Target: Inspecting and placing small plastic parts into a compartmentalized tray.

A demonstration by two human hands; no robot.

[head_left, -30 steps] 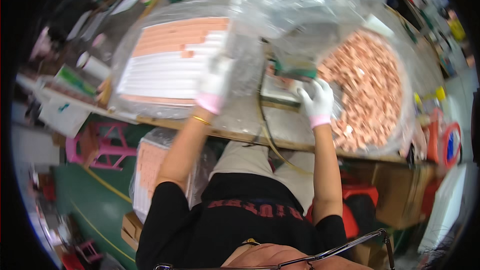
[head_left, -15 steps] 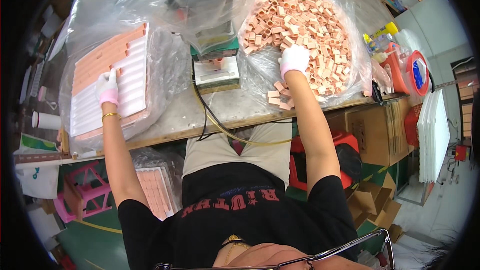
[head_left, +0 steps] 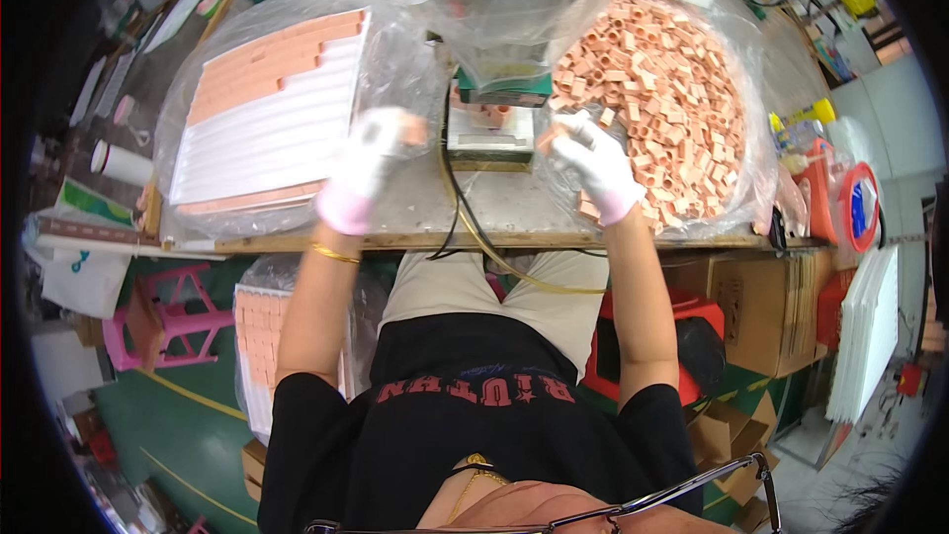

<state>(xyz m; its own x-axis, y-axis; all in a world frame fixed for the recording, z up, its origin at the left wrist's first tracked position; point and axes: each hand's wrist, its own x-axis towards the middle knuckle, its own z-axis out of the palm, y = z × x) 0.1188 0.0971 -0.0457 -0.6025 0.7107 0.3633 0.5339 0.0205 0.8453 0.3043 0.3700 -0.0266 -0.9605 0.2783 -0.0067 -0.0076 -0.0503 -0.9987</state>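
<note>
Left hand (head_left: pixel 368 160) moved off tray (head_left: pixel 262 158) | right hand (head_left: pixel 600 166) off pile (head_left: pixel 677 104) | hands pinched, 1 peach piece (head_left: pixel 415 130) each

Bright, with motion-blurred left hand (head_left: pixel 374 160)

One heap (head_left: pixel 652 99) past counting, the rest in ones and twos

Gloved hands number two, the left hand (head_left: pixel 374 153) and the right hand (head_left: pixel 599 160), with one peach sleeve (head_left: pixel 414 131) held in each. The heap's sleeves lie over one another, so their total cannot be told. Trays come to two: one ribbed white tray (head_left: pixel 272 158) and one lower tray (head_left: pixel 255 407); the pieces on them are too closely packed to tally. There is one worktable (head_left: pixel 405 203), one bench machine (head_left: pixel 489 145), one gold bangle (head_left: pixel 334 254), one pink stool (head_left: pixel 118 344), one yellow bottle (head_left: pixel 818 112) and one white cylinder (head_left: pixel 124 165).
</note>
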